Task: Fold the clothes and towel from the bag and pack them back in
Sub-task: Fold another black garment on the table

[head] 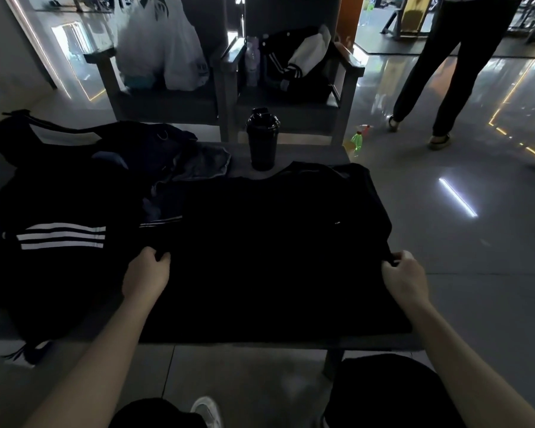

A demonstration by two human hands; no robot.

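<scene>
Wearer, head view. Left hand (147,273) and right hand (405,279) are bare, and both forearms run bare to the bottom edge of frame. Below the hands, plain black cloth legwear (393,396) covers both thighs; shorts or trousers, cannot tell. Between the thighs, lower than the left hand: toe of a white rounded shoe (206,412), detail blurred.

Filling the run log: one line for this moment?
phase: folding | black garment: spread on table | left hand: pinches left edge | right hand: pinches right edge
</scene>
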